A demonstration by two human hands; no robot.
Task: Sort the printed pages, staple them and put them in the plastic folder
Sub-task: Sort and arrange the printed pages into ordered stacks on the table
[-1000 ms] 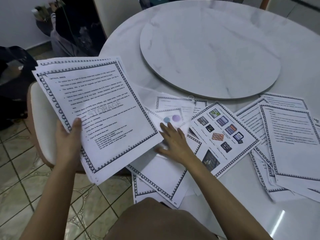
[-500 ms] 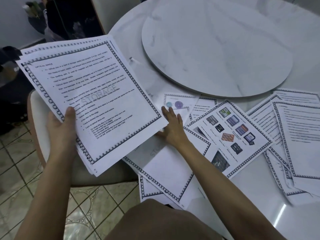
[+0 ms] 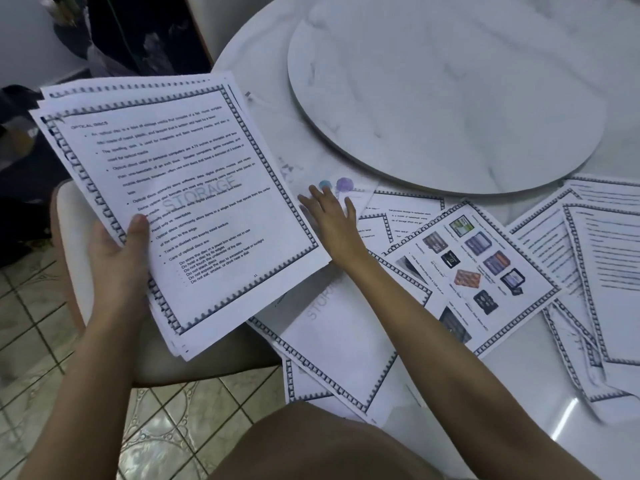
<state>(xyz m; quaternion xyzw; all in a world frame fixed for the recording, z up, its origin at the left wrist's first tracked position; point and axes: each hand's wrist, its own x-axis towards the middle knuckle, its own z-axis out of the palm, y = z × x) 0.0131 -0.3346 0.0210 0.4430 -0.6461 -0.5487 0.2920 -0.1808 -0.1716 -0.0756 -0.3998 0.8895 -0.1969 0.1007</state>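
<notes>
I am holding the sorted stack (image 3: 180,209) in my left hand (image 3: 116,258), thumb lying on the top sheet and the other fingers hidden beneath, so the stack is pinched at its lower left edge. I am keeping it lifted off the table (image 3: 540,438) and tilted toward me, I judge so the "Optical discs" page and its number at the foot are readable while I am hunting for the sheet that follows.

My right hand (image 3: 334,223) is reaching out flat over the loose pages (image 3: 332,344), fingers spread and pointing toward twelve o'clock, palm down; it is gripping nothing. Its fingertips (image 3: 313,190) are resting by the page with coloured discs (image 3: 341,185), which is lying at about eleven o'clock from the picture page of memory cards (image 3: 478,271). I judge I am fanning the sheets apart to see what is underneath.

More text pages (image 3: 606,271) are lying overlapped at three o'clock from my right hand, well apart from it. The turntable (image 3: 450,98) is sitting at one o'clock, bare. Sorting is far from done; I am seeing no stapler and cannot make out a plastic folder for certain.
</notes>
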